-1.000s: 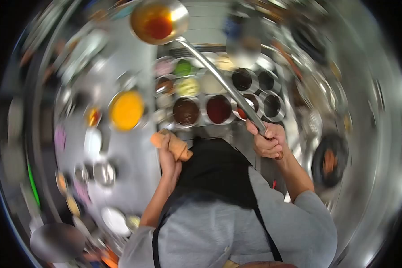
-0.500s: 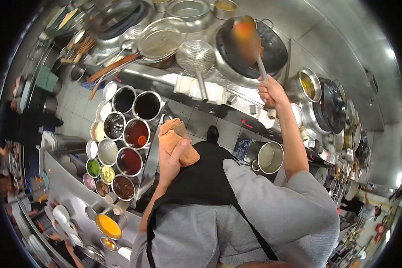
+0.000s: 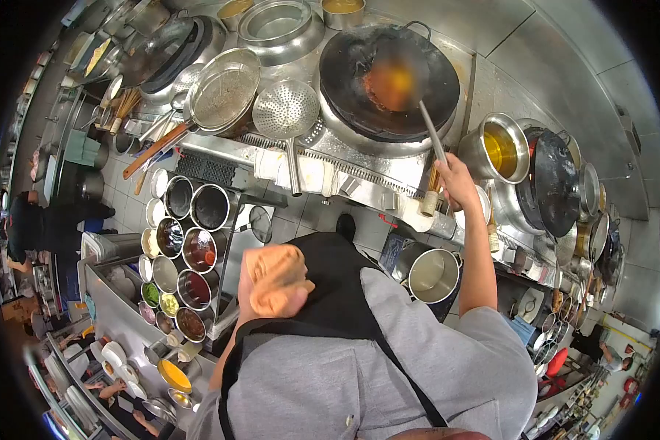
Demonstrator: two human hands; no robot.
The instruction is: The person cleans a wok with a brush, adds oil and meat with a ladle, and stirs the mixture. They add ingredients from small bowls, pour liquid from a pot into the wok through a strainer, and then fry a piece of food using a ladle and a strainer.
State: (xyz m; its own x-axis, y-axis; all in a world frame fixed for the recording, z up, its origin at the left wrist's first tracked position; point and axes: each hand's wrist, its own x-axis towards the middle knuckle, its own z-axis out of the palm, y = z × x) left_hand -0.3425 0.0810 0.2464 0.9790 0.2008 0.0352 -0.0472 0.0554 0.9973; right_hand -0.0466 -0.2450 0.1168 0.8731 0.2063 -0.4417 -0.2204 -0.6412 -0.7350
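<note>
My right hand (image 3: 458, 181) is closed around the handle of a long metal ladle (image 3: 431, 130). The ladle's bowl lies over a black wok (image 3: 436, 70), where it blurs together with orange-red food (image 3: 389, 81). Near my apron, my left hand (image 3: 292, 302) grips a bunched orange-tan cloth (image 3: 273, 265); the cloth covers most of the fingers. To the right of the ladle stands a metal pot of yellow oil (image 3: 500, 152). A perforated skimmer (image 3: 286, 108) rests left of the wok.
Metal containers of sauces (image 3: 200, 249) and toppings stand at my left. A large strainer (image 3: 224, 88) sits on the stove, its wooden handle sticking out. On the right are a deep pot (image 3: 434, 275) and a second wok (image 3: 554, 183). One person (image 3: 51, 220) stands far left.
The ladle's bowl has shifted lower in the wok, and my right hand is lower relative to it. My left hand has turned, and the cloth is more crumpled. The camera view has shifted.
</note>
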